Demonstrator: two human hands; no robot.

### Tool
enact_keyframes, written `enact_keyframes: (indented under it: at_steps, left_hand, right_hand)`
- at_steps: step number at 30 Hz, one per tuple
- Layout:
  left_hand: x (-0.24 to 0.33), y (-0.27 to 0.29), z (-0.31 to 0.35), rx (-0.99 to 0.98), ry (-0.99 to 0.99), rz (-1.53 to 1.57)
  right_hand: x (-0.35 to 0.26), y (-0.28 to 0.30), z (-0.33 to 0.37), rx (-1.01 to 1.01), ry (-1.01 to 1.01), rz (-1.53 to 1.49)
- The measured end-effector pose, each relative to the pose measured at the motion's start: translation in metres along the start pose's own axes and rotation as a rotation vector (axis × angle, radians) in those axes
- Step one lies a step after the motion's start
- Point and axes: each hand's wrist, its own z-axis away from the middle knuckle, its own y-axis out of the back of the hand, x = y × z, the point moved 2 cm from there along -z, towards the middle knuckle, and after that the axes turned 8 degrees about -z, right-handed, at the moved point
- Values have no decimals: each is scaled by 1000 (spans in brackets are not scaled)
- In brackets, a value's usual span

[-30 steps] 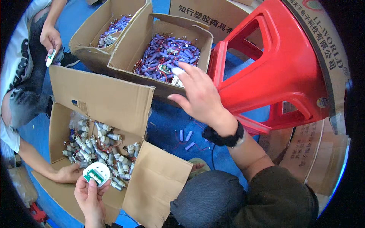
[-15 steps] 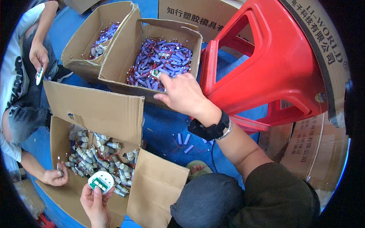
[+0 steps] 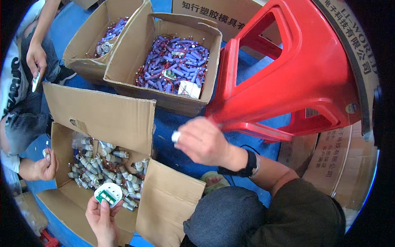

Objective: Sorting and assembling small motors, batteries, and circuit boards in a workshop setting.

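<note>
My left hand (image 3: 103,218) pinches a round white disc (image 3: 98,191) by its lower edge, over the box of motors. A green circuit board (image 3: 108,199) with white parts sits on the disc. My right hand (image 3: 202,142), slightly blurred, is closed around a small white piece (image 3: 176,136) whose kind I cannot make out. It hangs over the blue floor, nearer to me than the box of purple cylindrical batteries (image 3: 177,61) with red wires. Under my left hand's disc lie small grey-and-white motors (image 3: 92,166) in an open carton (image 3: 61,144).
Another carton (image 3: 78,45) with batteries stands at the far left. A red plastic stool (image 3: 296,78) lies tipped on the right beside large cartons (image 3: 343,160). At the left, a co-worker's hands (image 3: 45,164) hold small parts. A white square piece (image 3: 189,88) lies on the batteries.
My right hand has left the battery box, drawing back toward me with a small white piece. My left hand and its disc stay almost still. The co-worker's hands have shifted slightly.
</note>
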Motion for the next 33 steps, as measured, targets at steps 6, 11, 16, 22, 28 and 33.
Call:
enact_keyframes:
  at_steps: [6, 11, 16, 22, 28, 33]
  left_hand:
    - [-3, -2, -2, -6, 26, 6]
    - [0, 2, -1, -67, 9, -10]
    - [0, 4, 1, -30, 40, -30]
    - [-1, -2, 2, -35, 37, -35]
    - [0, -3, 2, -18, 30, -48]
    - [-1, -2, 2, -17, 39, -44]
  right_hand:
    - [23, -27, 75, -863, -618, 79]
    - [51, -23, 98, -914, -780, 106]
    - [88, -34, 118, -596, -993, 80]
    - [72, -67, 137, -624, -515, 114]
    - [88, -80, 154, -705, -599, 72]
    - [95, -65, 150, -451, -723, 3]
